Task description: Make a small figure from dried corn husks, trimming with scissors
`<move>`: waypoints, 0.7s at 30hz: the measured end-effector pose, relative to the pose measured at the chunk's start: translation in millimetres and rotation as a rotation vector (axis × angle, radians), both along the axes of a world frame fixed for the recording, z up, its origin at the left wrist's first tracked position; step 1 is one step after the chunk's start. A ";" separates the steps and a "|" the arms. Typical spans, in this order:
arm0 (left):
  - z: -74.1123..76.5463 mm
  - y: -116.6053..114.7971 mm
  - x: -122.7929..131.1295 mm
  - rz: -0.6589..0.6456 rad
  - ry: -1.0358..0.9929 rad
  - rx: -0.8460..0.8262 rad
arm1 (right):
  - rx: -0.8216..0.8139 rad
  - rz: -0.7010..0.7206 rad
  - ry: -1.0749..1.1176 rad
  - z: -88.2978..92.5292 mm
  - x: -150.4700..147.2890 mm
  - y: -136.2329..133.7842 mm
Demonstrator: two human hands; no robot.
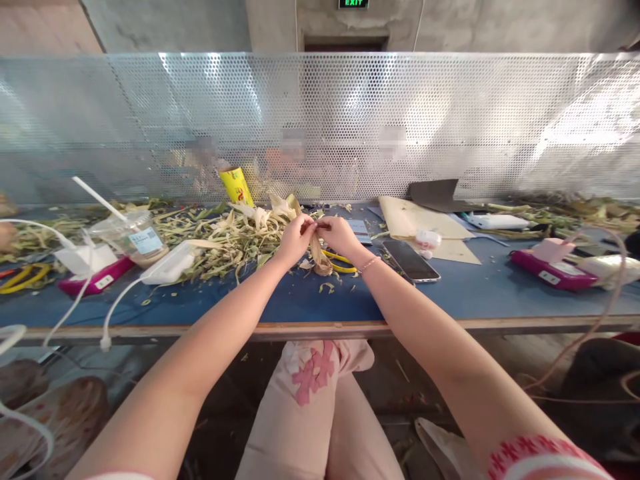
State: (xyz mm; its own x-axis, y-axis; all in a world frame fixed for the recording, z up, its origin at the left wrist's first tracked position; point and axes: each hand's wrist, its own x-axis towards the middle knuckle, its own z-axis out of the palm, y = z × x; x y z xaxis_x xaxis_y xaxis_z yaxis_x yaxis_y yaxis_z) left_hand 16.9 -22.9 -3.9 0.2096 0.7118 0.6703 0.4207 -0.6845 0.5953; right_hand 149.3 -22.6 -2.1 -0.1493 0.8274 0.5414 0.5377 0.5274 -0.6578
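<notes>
Two-handed grip on brown dried husk (320, 259).
Left hand (295, 239) and right hand (339, 233) nearly meet, fingertips pinching the husk; yellow handle (345, 271) lies just beside, on blue table (320, 303).

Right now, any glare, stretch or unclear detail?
Head view: glare whitens parts of the perforated screen, worst far right; head view: wide-angle stretch enlarges left forearm and right forearm toward the lower edge; head view: left hand, right hand and dry husk small, grip unclear.
</notes>
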 end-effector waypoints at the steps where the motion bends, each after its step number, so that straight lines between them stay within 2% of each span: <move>1: 0.8 -0.9 -0.4 -0.008 0.006 0.009 | -0.017 0.011 0.030 0.3 0.2 0.1; 6: 3.0 -3.7 -1.6 -0.067 0.087 0.072 | -0.037 0.092 0.141 -0.5 1.0 3.0; 10: 2.5 -1.4 -1.9 -0.041 0.074 0.087 | -0.087 0.181 0.250 -2.1 0.9 6.0; 15: 0.8 4.0 -4.0 -0.005 -0.026 0.031 | -0.267 0.256 0.472 1.9 0.8 4.8; 21: -4.5 16.7 -6.9 0.001 -0.240 -0.036 | -0.342 0.302 0.612 8.2 2.8 -2.2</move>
State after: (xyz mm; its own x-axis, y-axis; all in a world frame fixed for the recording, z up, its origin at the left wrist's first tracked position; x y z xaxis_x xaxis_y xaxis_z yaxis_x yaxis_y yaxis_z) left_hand 10.0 -6.1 -8.4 0.0469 0.7364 0.6749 0.2647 -0.6607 0.7025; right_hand 152.1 -24.8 6.0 -0.1521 0.9347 0.3211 -0.1106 0.3067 -0.9453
